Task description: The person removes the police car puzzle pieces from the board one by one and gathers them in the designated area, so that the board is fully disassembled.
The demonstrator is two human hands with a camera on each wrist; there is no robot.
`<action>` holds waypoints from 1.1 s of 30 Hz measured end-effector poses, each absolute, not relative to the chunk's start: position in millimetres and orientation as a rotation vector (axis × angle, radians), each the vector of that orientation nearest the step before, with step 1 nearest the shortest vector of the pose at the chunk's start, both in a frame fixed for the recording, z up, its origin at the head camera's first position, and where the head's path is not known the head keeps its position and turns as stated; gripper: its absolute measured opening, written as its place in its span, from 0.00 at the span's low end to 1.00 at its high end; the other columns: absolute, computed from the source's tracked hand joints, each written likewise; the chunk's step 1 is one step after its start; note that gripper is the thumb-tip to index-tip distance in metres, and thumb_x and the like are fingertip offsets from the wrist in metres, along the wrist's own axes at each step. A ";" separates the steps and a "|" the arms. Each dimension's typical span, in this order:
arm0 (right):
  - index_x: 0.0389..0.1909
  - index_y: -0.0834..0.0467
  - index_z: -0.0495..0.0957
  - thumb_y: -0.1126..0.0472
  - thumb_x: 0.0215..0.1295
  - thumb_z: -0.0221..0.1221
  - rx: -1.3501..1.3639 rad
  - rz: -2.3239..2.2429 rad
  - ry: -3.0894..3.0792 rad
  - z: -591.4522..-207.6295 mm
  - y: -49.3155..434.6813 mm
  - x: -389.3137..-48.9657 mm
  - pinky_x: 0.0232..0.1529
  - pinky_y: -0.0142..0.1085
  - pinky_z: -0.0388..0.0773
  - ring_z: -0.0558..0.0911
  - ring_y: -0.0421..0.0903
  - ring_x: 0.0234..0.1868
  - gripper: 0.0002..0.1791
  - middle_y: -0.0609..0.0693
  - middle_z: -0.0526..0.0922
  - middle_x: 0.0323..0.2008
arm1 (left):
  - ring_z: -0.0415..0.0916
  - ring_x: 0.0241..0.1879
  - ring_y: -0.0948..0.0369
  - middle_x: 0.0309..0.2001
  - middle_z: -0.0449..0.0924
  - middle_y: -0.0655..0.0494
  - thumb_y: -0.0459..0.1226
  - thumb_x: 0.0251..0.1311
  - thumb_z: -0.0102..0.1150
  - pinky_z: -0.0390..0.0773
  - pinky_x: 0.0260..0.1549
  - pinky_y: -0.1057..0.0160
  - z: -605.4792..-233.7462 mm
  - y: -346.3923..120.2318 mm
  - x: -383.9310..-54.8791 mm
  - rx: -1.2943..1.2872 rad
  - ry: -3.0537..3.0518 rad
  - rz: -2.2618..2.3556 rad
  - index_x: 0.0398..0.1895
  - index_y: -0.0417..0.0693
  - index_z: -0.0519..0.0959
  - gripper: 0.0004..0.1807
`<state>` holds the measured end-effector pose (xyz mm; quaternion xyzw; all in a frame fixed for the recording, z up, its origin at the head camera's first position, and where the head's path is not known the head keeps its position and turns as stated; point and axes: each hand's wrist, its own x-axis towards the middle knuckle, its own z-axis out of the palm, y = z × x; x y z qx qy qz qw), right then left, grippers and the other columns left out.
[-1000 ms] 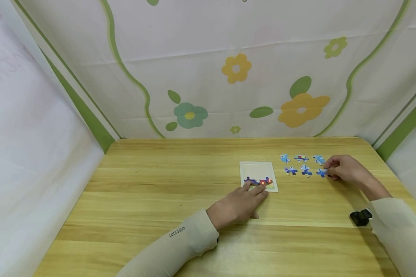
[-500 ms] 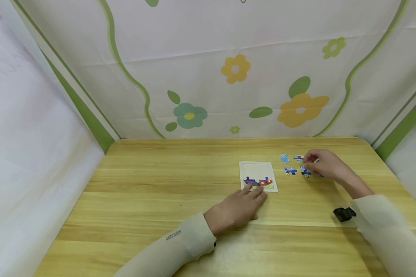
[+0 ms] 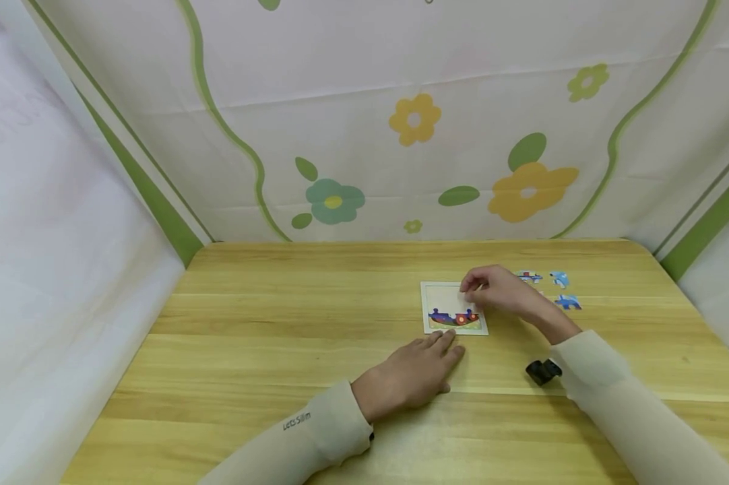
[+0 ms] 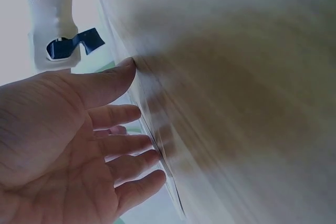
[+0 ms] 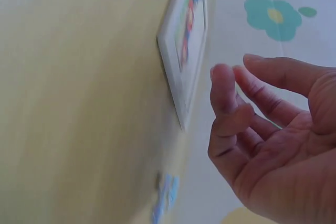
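A small white-bordered puzzle frame (image 3: 424,308) lies on the wooden table, its lower part filled with red, purple and yellow pieces in the head view. My left hand (image 3: 409,378) rests palm down just in front of it, fingers straight and fingertips at its near edge. Over the frame's right side hovers my right hand (image 3: 502,293), fingers bent. The right wrist view shows a gap between its thumb and fingers, with no piece visible there. Blue puzzle pieces, including an upper right piece (image 3: 559,279) and a lower right piece (image 3: 567,302), lie farther right; the right hand hides others.
The wooden table (image 3: 267,323) extends widely to the left and front. A white flowered cloth (image 3: 352,81) hangs behind its back edge and along the sides. A black wrist device (image 3: 543,371) sticks out from the right sleeve.
My right hand has moved left from the blue pieces to above the puzzle frame. The left hand has slid slightly back, its fingertips moving from over the frame to its near edge.
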<state>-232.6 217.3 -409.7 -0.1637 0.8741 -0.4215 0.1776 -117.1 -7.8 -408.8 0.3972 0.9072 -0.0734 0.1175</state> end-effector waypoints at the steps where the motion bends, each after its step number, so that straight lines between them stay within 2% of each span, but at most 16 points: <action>1: 0.47 0.69 0.81 0.70 0.72 0.59 -0.483 -1.205 2.454 -412.0 214.0 -233.4 0.34 0.36 0.82 0.81 0.47 0.34 0.09 0.59 0.83 0.38 | 0.56 0.82 0.57 0.84 0.53 0.51 0.53 0.78 0.52 0.64 0.77 0.62 -408.3 -7.8 -116.8 1.159 2.653 -0.220 0.83 0.53 0.59 0.36; 10: 0.48 0.71 0.80 0.70 0.72 0.60 -0.510 -1.331 2.260 -425.8 194.5 -239.7 0.35 0.35 0.84 0.83 0.47 0.32 0.09 0.63 0.86 0.38 | 0.54 0.83 0.57 0.85 0.51 0.53 0.53 0.78 0.52 0.64 0.78 0.61 -406.3 -7.5 -117.1 1.133 2.630 -0.208 0.83 0.54 0.58 0.36; 15: 0.49 0.72 0.79 0.70 0.73 0.59 -0.507 -1.348 2.202 -427.8 191.4 -240.8 0.33 0.34 0.83 0.83 0.46 0.31 0.10 0.64 0.87 0.39 | 0.55 0.83 0.58 0.85 0.51 0.53 0.53 0.78 0.52 0.67 0.76 0.61 -407.1 -8.0 -117.8 1.139 2.629 -0.201 0.83 0.54 0.58 0.36; 24: 0.48 0.72 0.79 0.72 0.73 0.55 -0.485 -1.324 2.181 -427.5 185.2 -239.7 0.32 0.33 0.82 0.81 0.46 0.30 0.09 0.61 0.86 0.37 | 0.55 0.82 0.57 0.85 0.51 0.52 0.52 0.78 0.53 0.66 0.76 0.63 -406.7 -8.8 -117.7 1.134 2.626 -0.184 0.83 0.53 0.58 0.36; 33: 0.47 0.69 0.82 0.70 0.76 0.56 -0.459 -1.241 2.221 -428.0 181.9 -240.5 0.29 0.33 0.79 0.81 0.45 0.29 0.08 0.57 0.84 0.33 | 0.56 0.82 0.57 0.85 0.52 0.52 0.53 0.78 0.53 0.68 0.75 0.63 -407.6 -8.6 -118.3 1.139 2.629 -0.198 0.83 0.54 0.59 0.36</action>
